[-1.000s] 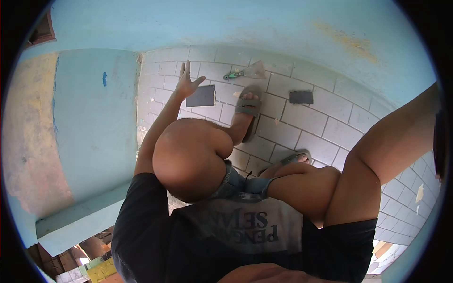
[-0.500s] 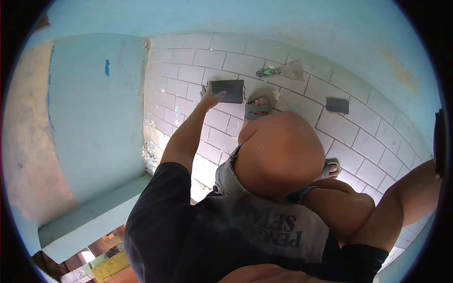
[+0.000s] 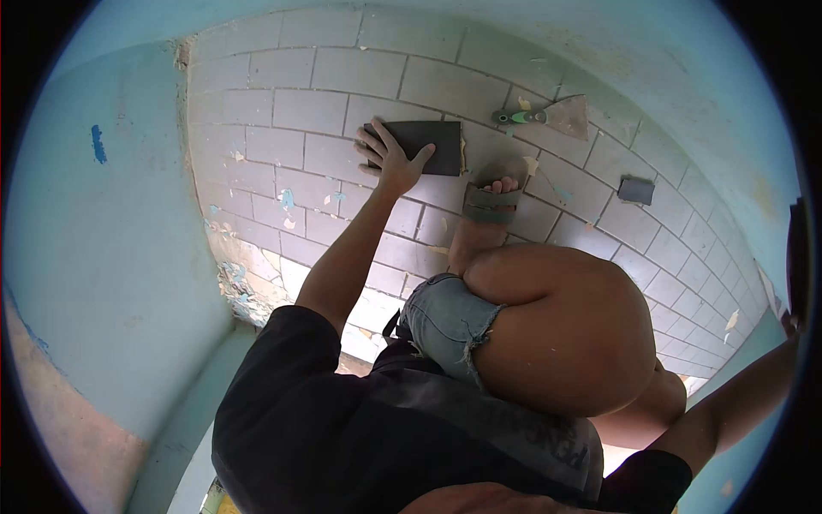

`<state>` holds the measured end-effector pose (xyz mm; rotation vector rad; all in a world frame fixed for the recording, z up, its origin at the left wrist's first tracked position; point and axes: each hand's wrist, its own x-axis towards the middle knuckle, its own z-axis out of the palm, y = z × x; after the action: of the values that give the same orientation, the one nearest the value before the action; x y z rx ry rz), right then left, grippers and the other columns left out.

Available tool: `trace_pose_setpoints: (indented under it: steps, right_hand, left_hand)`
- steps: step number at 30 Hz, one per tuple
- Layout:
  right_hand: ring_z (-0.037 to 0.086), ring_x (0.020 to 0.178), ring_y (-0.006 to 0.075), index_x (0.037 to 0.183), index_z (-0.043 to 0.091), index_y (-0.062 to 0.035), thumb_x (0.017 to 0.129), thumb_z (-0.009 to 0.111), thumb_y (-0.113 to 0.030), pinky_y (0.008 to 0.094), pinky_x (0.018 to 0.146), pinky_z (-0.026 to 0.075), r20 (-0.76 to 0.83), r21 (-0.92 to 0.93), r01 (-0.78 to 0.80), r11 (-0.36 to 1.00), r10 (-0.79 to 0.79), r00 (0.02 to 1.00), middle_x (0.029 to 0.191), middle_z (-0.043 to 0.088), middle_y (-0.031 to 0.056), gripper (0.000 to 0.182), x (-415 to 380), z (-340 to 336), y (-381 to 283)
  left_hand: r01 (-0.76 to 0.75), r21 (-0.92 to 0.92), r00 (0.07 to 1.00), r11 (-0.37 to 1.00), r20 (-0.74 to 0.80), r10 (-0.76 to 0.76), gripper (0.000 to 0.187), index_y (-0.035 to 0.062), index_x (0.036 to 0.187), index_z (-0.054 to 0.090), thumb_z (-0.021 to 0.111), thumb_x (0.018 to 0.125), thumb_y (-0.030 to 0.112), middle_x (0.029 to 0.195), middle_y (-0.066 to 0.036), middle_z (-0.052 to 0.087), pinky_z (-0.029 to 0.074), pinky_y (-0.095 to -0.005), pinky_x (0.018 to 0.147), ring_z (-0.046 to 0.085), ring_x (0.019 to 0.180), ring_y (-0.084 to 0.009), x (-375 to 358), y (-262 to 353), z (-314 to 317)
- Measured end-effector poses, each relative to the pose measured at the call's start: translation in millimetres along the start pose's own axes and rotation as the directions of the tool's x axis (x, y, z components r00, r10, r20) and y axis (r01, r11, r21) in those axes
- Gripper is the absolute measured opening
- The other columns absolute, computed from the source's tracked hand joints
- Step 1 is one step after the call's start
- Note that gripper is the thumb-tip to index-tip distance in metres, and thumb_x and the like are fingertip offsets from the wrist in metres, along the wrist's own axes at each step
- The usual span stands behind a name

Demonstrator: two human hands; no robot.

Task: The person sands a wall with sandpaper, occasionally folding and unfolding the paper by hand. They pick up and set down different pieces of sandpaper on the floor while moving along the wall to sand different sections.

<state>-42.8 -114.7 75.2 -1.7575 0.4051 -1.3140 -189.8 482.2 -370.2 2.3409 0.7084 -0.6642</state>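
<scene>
My left hand (image 3: 392, 159) lies with fingers spread over the left end of a dark rectangular sheet of sandpaper (image 3: 441, 147), flat on the tiled floor. At the far right edge, my right hand (image 3: 791, 324) is cut off and in shadow, beside a dark shape; its fingers cannot be made out. A scraper (image 3: 565, 116) with a green and black handle rests on the tiles beyond my sandalled foot (image 3: 492, 201). Farther right is a smaller dark piece of sandpaper (image 3: 635, 190).
Pale blue walls (image 3: 128, 223) enclose the tiled floor (image 3: 300, 111) on the left and far side. Paint flakes (image 3: 287, 199) are scattered on the tiles. Crumbled plaster (image 3: 244, 287) lines the left wall's foot. My bent knee (image 3: 591, 334) fills the lower middle.
The view has shifted and come closer to the floor. My left hand has moved farther onto the sandpaper, its fingers now spread. My legs have turned, and the other foot is hidden.
</scene>
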Motion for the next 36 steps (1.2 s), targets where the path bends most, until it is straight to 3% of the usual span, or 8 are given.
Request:
trace_pose_setpoints:
  steps: [10, 19, 25, 26, 29, 34, 35, 36]
  right_hand:
    - [0.044, 0.093, 0.0290, 0.107, 0.044, -0.0084, 0.090, 0.055, -0.029, 0.0499, 0.084, 0.040, 0.128, -0.181, 0.110, 0.977, -0.087, 0.988, 0.100, 0.045, 0.0150, 0.029, -12.3, 21.8, 10.2]
    - [0.039, 0.116, 0.0389, 0.129, 0.032, 0.0002, 0.089, 0.056, -0.029, 0.0587, 0.094, 0.040, 0.081, -0.158, 0.243, 0.957, -0.232, 0.969, 0.123, 0.036, 0.0271, 0.055, -16.8, 20.2, 2.3]
    - [0.036, 0.131, 0.0455, 0.144, 0.025, 0.0059, 0.088, 0.056, -0.029, 0.0646, 0.101, 0.040, 0.020, -0.166, 0.512, 0.843, -0.516, 0.856, 0.138, 0.030, 0.0352, 0.072, -18.5, 32.4, -26.7]
    - [0.035, 0.134, 0.0466, 0.146, 0.024, 0.0068, 0.088, 0.056, -0.029, 0.0656, 0.103, 0.040, 0.008, -0.167, 0.563, 0.810, -0.570, 0.822, 0.140, 0.029, 0.0365, 0.075, -16.6, 35.7, -26.4]
    - [0.027, 0.145, 0.0517, 0.153, 0.021, 0.0081, 0.089, 0.056, -0.031, 0.0692, 0.109, 0.036, 0.010, -0.120, 0.745, 0.656, -0.750, 0.661, 0.147, 0.027, 0.0405, 0.083, -10.5, 45.9, -23.4]
    - [0.007, 0.156, 0.0465, 0.160, 0.010, 0.0001, 0.086, 0.058, -0.057, 0.0706, 0.115, 0.028, 0.017, -0.570, 0.285, 0.770, -0.336, 0.942, 0.160, 0.003, 0.0428, 0.105, 1.9, 2.3, -28.3]
    - [0.022, 0.149, 0.0434, 0.150, 0.034, -0.0022, 0.093, 0.053, -0.049, 0.0706, 0.115, 0.019, -0.085, -0.634, 0.345, 0.692, -0.505, 0.859, 0.152, 0.029, 0.0313, 0.076, 28.9, 0.9, 9.6]
    - [0.028, 0.145, 0.0433, 0.144, 0.047, -0.0048, 0.096, 0.053, -0.047, 0.0685, 0.115, 0.016, -0.188, -0.574, 0.379, 0.726, -0.567, 0.802, 0.148, 0.042, 0.0269, 0.065, 35.6, -1.4, 8.8]
  left_hand:
    - [-0.061, 0.047, 0.995, 0.997, 0.081, 0.057, 0.148, 0.0054, 0.155, -0.031, 0.081, 0.076, 0.063, 0.154, -0.038, -0.037, -0.009, -0.0824, 0.104, -0.031, 0.140, -0.0652, 0.9, -8.4, -1.7]
    - [-0.105, 0.161, 0.990, 0.981, 0.110, 0.088, 0.147, 0.0047, 0.156, -0.029, 0.081, 0.076, 0.061, 0.155, -0.039, -0.034, -0.006, -0.0827, 0.105, -0.029, 0.140, -0.0662, 5.6, 11.3, -5.5]
    - [-0.249, 0.184, 0.961, 0.951, -0.075, 0.266, 0.132, 0.0085, 0.163, -0.004, 0.081, 0.077, 0.061, 0.166, -0.029, -0.013, 0.003, -0.0731, 0.114, -0.011, 0.152, -0.0531, 18.6, 46.6, 8.5]
    - [-0.301, 0.226, 0.924, 0.927, -0.173, 0.342, 0.120, 0.0103, 0.163, 0.013, 0.082, 0.077, 0.057, 0.167, -0.023, 0.001, 0.013, -0.0678, 0.115, 0.004, 0.152, -0.0476, 18.5, 48.9, 11.5]
    - [-0.288, 0.258, 0.932, 0.922, -0.147, 0.332, 0.113, 0.0138, 0.162, 0.024, 0.083, 0.076, 0.057, 0.166, -0.019, 0.009, 0.018, -0.0665, 0.114, 0.013, 0.150, -0.0461, 17.6, 60.9, 5.4]
    - [-0.195, 0.358, 0.925, 0.913, -0.241, 0.292, 0.102, 0.0174, 0.161, 0.029, 0.077, 0.081, 0.060, 0.167, -0.020, 0.017, 0.020, -0.0665, 0.115, 0.017, 0.151, -0.0455, 14.1, 51.3, -11.4]
    - [-0.156, 0.330, 0.915, 0.931, -0.305, 0.262, 0.101, 0.0170, 0.161, 0.028, 0.071, 0.084, 0.065, 0.167, -0.022, 0.021, 0.018, -0.0681, 0.115, 0.018, 0.152, -0.0469, 17.1, 45.2, -13.0]
    - [-0.142, 0.251, 0.886, 0.957, -0.399, 0.236, 0.099, 0.0160, 0.161, 0.029, 0.067, 0.086, 0.068, 0.167, -0.022, 0.022, 0.017, -0.0695, 0.116, 0.017, 0.152, -0.0479, 16.0, 43.8, -15.5]
